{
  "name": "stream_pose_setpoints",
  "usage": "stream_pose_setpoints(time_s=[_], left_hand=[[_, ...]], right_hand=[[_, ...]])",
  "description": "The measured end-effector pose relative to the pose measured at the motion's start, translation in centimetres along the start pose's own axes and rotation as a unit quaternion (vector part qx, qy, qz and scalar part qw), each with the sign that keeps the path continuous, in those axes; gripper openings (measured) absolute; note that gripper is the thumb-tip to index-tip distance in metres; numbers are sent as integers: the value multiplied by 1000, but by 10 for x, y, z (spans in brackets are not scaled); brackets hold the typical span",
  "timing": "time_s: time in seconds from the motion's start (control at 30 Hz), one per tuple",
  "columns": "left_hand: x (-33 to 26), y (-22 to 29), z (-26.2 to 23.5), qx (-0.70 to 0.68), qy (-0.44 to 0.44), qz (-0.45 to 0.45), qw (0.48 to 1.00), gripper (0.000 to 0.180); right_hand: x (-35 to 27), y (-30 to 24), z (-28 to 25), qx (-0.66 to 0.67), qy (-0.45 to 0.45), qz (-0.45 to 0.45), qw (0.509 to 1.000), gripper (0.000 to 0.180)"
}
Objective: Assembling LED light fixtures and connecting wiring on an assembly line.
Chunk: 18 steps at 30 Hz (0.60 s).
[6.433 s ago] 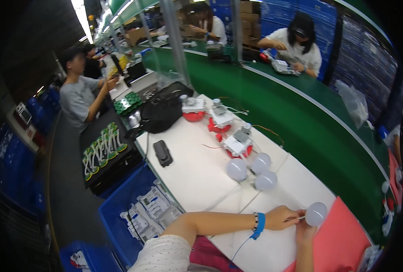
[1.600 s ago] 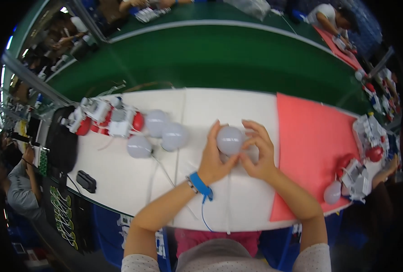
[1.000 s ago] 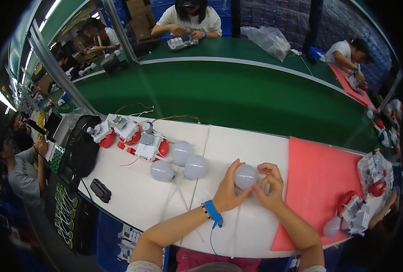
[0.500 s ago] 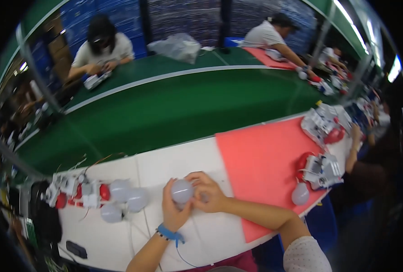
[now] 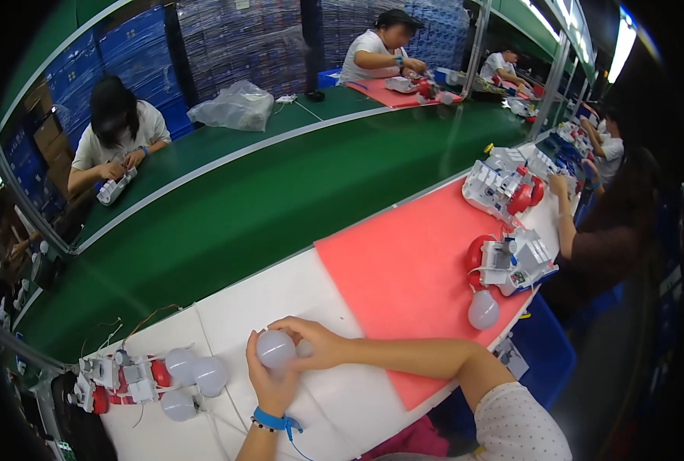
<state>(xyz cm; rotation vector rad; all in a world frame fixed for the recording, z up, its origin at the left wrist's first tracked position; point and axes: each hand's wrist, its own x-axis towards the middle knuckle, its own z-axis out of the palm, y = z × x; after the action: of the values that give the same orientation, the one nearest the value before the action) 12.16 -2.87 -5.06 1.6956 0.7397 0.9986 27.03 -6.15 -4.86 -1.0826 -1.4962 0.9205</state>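
Both hands were closed on one white globe bulb (image 5: pixel 275 347), held just above the white worktop (image 5: pixel 280 288) at about 7 o'clock in the view. The left hand (image 5: pixel 271 382), wearing a blue wrist strap (image 5: pixel 271 420), cupped the bulb from below with fingers wrapped round it. The right hand (image 5: pixel 317 343) gripped it from the 3 o'clock side. Three loose white bulbs (image 5: pixel 194 374) lay near, at 9 o'clock of the hands, touching a red-and-white assembly (image 5: pixel 119 379). A pink mat (image 5: pixel 403 269) lay at 2 o'clock, with another bulb (image 5: pixel 483 309) on its far edge.
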Motion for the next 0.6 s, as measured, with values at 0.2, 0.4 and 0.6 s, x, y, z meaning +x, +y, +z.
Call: stream_pose_setpoints(time_s=[0.2,0.4,0.6], left_hand=[[-1,1,0,-4,-4,24,1000,81],[-3,1,0,-22,7,-2,1000,78],[-2,-1,2,-48,11,-12,999,75]], right_hand=[[1,-1,2,9,12,0,1000,62],[1,-5,1,2,2,44,999,59],[0,-3,1,2,-1,33,999,55]])
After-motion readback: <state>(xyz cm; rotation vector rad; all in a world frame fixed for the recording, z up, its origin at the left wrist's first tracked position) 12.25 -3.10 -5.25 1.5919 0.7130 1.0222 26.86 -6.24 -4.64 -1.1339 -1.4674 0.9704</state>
